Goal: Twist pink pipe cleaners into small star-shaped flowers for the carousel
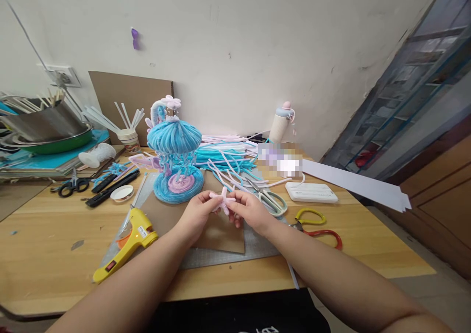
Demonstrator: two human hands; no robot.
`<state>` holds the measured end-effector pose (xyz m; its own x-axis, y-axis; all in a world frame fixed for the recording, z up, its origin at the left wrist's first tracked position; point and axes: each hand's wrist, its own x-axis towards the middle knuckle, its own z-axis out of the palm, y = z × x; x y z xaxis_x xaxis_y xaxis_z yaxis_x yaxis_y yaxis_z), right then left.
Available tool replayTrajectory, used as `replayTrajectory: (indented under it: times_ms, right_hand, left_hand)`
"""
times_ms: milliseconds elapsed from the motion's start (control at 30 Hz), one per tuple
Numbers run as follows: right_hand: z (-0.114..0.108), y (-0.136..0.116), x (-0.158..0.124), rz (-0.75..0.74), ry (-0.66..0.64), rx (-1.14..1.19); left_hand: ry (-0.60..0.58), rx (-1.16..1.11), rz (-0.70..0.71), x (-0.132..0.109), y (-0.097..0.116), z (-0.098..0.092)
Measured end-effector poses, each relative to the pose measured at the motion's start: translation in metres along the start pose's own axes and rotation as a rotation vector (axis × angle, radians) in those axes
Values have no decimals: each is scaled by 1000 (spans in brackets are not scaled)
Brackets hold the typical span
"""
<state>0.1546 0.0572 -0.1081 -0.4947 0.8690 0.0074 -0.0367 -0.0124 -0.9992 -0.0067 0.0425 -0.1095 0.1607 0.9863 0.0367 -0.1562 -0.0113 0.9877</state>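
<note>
Between my two hands, above a brown cardboard sheet point(221, 237), is a small pale pink starfish-like shape of fuzzy pipe cleaner point(223, 199). My left hand point(199, 211) pinches its left side with thumb and fingers. On its right side, my right hand point(250, 211) grips it the same way, fingers curled beneath. Just behind my left hand stands a blue and pink pipe-cleaner jellyfish point(174, 137) on a round coiled base point(160, 188). White-handled scissors point(272, 200) lie close behind my right hand.
A yellow glue gun point(138, 232) lies left of my left forearm. Red and yellow-handled cutters point(312, 225) sit right of my right hand. Blue and pink pipe cleaners point(224, 156) are heaped behind. A white bottle point(280, 124) stands near the wall; black scissors point(73, 183) are at left.
</note>
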Motion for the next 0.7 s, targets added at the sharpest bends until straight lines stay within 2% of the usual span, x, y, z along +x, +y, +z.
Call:
replayTrajectory:
  times_ms: [100,267,433,567,700]
  right_hand:
    - [-2,1,2,-54,94,-51]
    - [-3,2,-1,-188,149,-206]
    - [-3,2,-7,-397,201,-374]
    - [-2,-1,-10,-548,217,-440]
    - [-2,0,-10,-556,196,-394]
  left_hand:
    - [74,75,72,0,3,0]
    - [65,272,189,-4,6,2]
    - [72,540,461,-8,10,2]
    - [39,609,647,-10,12,1]
    - [26,633,735,-11,12,0]
